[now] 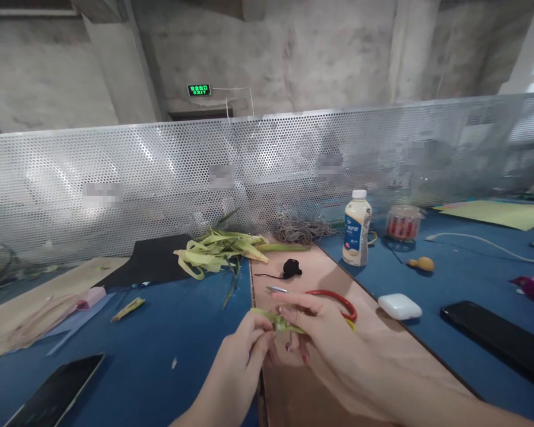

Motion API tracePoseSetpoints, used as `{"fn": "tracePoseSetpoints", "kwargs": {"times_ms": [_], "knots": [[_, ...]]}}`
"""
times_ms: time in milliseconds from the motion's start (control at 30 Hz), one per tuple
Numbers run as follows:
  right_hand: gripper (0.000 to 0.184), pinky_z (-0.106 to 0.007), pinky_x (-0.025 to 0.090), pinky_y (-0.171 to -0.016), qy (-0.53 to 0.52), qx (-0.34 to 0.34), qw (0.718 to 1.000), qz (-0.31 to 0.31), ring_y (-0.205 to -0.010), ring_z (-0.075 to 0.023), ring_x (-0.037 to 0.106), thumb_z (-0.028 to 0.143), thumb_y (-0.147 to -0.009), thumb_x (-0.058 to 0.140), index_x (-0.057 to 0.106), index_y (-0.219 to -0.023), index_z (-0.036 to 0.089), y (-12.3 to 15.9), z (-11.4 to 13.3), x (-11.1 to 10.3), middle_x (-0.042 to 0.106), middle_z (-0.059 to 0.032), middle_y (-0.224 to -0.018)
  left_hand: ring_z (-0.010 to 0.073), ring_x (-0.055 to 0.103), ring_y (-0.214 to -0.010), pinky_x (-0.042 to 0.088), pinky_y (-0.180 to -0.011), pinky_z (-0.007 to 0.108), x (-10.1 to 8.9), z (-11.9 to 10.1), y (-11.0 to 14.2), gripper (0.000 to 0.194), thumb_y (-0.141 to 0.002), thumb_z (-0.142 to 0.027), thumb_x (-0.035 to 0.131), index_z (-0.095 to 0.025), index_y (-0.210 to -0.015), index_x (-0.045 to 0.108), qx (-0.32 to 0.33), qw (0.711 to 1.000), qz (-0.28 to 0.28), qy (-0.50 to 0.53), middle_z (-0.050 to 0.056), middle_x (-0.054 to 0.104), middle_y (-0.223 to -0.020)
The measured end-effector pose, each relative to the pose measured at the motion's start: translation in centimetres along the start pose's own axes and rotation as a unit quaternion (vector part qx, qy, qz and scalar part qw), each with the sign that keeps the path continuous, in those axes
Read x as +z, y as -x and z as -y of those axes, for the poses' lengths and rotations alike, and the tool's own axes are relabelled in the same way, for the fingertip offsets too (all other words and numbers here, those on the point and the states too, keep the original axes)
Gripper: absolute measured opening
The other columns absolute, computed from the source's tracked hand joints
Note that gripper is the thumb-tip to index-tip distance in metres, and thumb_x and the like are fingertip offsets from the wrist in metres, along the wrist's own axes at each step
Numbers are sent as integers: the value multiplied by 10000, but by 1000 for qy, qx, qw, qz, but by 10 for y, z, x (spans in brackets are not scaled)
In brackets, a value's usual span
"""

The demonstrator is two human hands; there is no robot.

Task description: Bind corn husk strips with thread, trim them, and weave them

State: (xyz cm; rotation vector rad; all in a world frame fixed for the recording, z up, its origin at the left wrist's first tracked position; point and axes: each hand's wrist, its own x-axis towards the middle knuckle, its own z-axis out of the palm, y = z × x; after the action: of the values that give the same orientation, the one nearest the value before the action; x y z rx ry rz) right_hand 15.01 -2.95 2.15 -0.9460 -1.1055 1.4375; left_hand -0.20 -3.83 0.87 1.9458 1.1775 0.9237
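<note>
My left hand [249, 350] pinches a small pale-green piece of corn husk [281, 324] between thumb and fingertips. From the other side, my right hand [323, 332] grips the same piece, its fingers bent around it. Parts of the husk are hidden by my fingers. Just behind my right hand lies a pair of scissors [338, 296] with a red handle, partly covered by that hand. Farther back sits a small ball of black yarn [291, 268] with a loose tail. A pile of corn husks [225, 246] rests at the back of the table, left of the yarn.
A white-capped bottle [357, 228], a clear tub [403, 223], a white case [399, 306] and a black oblong object [498, 338] stand or lie to the right. Grey cord [302, 230] lies behind. At left are a phone [56, 391] and black sheet [149, 261]. A perforated metal panel [169, 178] borders the back.
</note>
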Motion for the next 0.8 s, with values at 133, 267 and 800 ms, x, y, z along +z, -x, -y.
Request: {"fn": "tracePoseSetpoints", "kwargs": {"times_ms": [133,267,800], "knots": [[310,-169,334,-316,84,-9,996,-3,-326,-66,423,285,-741,586,638,-1019,158,-3,-3,-5,574,10,-471,138,581,-601,383,-590,213,-2,0,0,151,-881,-258,326,-209,-828,459,13,999,6,-33,-22,605,-622],[343,-157,291,-288,124,-21,992,-20,-306,-43,387,283,-754,572,615,-1079,185,-3,-1,-8,619,-4,-562,138,569,-585,362,-585,214,-2,-3,1,185,-884,-253,318,-209,-855,495,21,998,3,-64,-28,592,-606],[300,-151,324,-297,175,-71,982,0,-310,-20,394,303,-776,547,626,-1059,240,4,10,-6,666,-24,-750,145,562,-499,424,-488,236,5,4,-4,252,-810,-413,426,-178,-887,475,-100,964,19,244,5,602,-576]]}}
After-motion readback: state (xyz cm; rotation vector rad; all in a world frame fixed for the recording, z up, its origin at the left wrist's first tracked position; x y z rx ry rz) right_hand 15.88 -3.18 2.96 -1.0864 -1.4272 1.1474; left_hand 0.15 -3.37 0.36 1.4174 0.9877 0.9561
